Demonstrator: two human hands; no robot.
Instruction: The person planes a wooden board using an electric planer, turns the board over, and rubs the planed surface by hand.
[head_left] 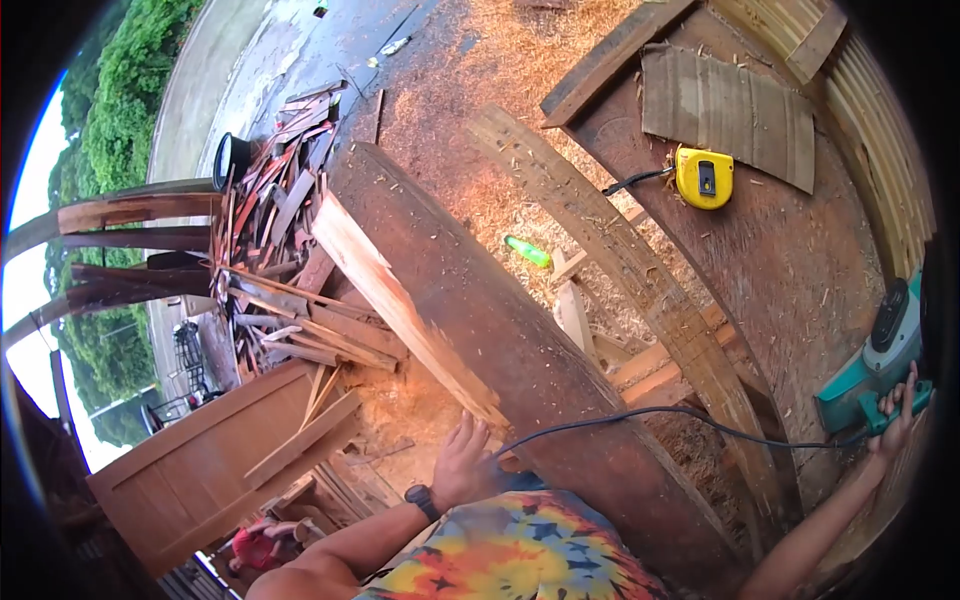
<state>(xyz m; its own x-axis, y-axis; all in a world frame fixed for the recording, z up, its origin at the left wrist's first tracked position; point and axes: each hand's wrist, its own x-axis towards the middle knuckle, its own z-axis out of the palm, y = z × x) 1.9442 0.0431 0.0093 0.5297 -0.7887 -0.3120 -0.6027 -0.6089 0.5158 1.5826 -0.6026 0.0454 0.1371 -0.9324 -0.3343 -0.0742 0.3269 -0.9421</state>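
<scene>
My left hand (462, 462), with a dark watch on its wrist, rests against the near end of the pale, bare edge on a thick timber beam (480, 290). Its fingers are stretched out and touch the wood. At the far right, my right hand (897, 412) is closed round the handle of a teal electric planer (868, 365). The planer stands on a brown wooden worktop (790, 290). Its black cord (600, 421) runs across the beam toward my left hand and my body.
A yellow tape measure (705, 178) and a piece of cardboard (728, 112) lie on the worktop. A curved timber (640, 270) lies beside the beam. Below are wood shavings and a green bottle (527, 251). Scrap wood (290, 220) is heaped at left; a person (262, 543) is behind.
</scene>
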